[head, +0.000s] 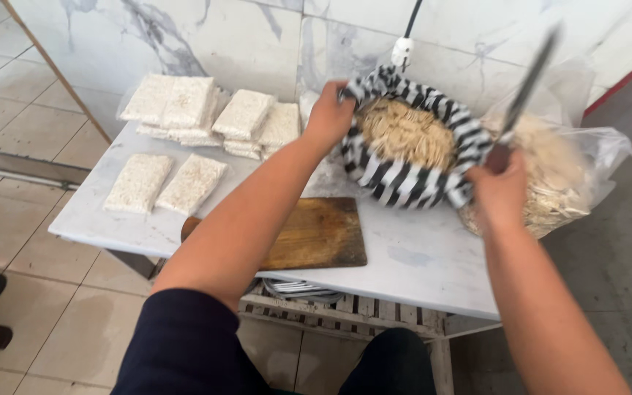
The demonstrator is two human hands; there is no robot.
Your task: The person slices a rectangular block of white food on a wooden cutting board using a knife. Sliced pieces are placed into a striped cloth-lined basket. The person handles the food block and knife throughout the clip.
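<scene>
A black-and-white striped bag (404,179) full of pale shredded bits stands on the white table (418,260). My left hand (328,117) grips the bag's rim at its left side. My right hand (501,192) is at the bag's right edge and holds a long knife (529,80) by its handle, with the blurred blade pointing up toward the wall.
A wooden cutting board (320,232) lies at the table's front edge. Several flat white packed blocks (192,110) are stacked at the back left, two more (164,183) lie nearer. A clear plastic bag (568,172) of pale pieces sits right. A cable and plug (402,50) hang on the wall.
</scene>
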